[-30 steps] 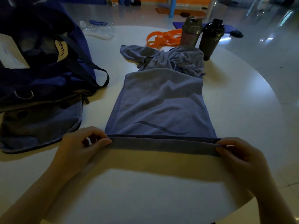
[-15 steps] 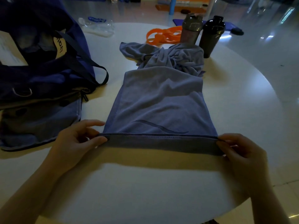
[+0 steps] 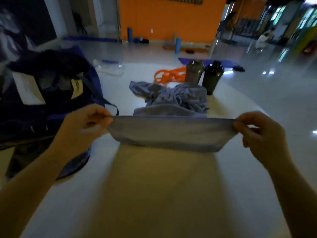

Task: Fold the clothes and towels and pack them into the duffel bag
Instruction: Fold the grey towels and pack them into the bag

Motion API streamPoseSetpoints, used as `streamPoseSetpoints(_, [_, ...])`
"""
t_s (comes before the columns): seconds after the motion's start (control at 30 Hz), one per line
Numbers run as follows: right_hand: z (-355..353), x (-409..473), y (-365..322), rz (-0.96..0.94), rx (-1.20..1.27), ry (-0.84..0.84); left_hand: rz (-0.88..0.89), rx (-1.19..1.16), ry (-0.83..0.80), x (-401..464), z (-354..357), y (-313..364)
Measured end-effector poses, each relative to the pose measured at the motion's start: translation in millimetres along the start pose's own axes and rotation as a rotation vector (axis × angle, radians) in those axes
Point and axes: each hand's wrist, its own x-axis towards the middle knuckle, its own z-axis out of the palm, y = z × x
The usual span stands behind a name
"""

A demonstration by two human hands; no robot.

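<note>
While your left hand (image 3: 82, 124) and right hand (image 3: 262, 134) each pinch a corner in a closed grip, the soft grey towel (image 3: 171, 131) stretches taut above the smooth round bench (image 3: 154, 194).

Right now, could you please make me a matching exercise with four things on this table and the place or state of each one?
Things:
1. grey towel
2. duffel bag
3. orange band
4. two shaker bottles

Places or states:
a. standing upright at the far side
b. lifted by its near edge, pinched by left hand and right hand
c. open, on the left
d. lying behind the crumpled cloth

Pairs: 1-b, 2-c, 3-d, 4-a
</note>
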Motion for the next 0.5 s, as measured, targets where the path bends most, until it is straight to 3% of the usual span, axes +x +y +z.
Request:
streamPoseSetpoints(0.1, [-13.6,54.9,-27.7,-0.012,0.029,0.076,0.121,0.091,0.078,55.1,-16.0,40.1])
streamPoseSetpoints(0.2, [-32.3,100.0,-58.4,-0.07,0.057,0.174,0.159,-0.076,0.193,98.0,-41.4,86.2])
streamPoseSetpoints(0.3, [-41.5,132.7,-80.9,-0.148,-0.135,0.052,0.219,-0.115,0.309,119.7,-61.1,120.7])
streamPoseSetpoints(0.5, [-62.4,149.1,-118.3,-0.165,-0.026,0.139,0.222,-0.01,0.321,133.4,-78.5,134.9])
